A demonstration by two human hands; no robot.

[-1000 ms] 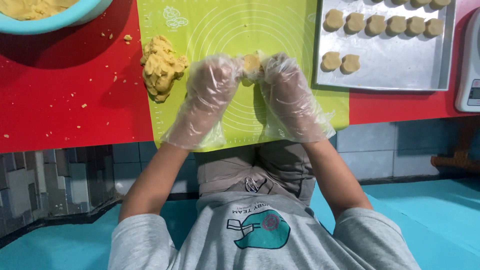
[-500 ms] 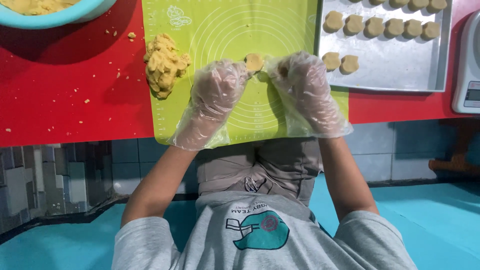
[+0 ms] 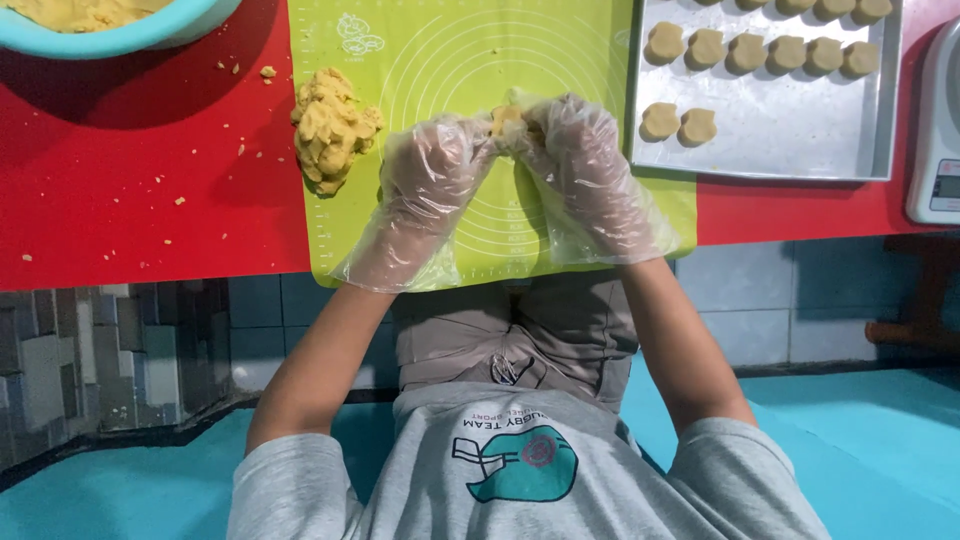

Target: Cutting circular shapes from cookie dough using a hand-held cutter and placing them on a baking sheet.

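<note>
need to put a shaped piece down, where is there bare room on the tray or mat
The silver metal baking tray is bare along its near edge, right of the two lone tan dough pieces; its far row is crowded. The green silicone mat is bare beyond the hands, between the yellow dough lump and the tray.

A dough heap [image 3: 330,128] sits at the left edge of a green mat [image 3: 590,60] on a red worktop [image 3: 120,190]. Crumbs [image 3: 240,70] dot the red surface beside it. A blue bowl [image 3: 150,35] of dough stands at the far left corner. On the right, a metal tray [image 3: 790,140] carries shaped pieces [image 3: 765,52] in rows. A white scale [image 3: 935,150] stands at the right edge.
</note>
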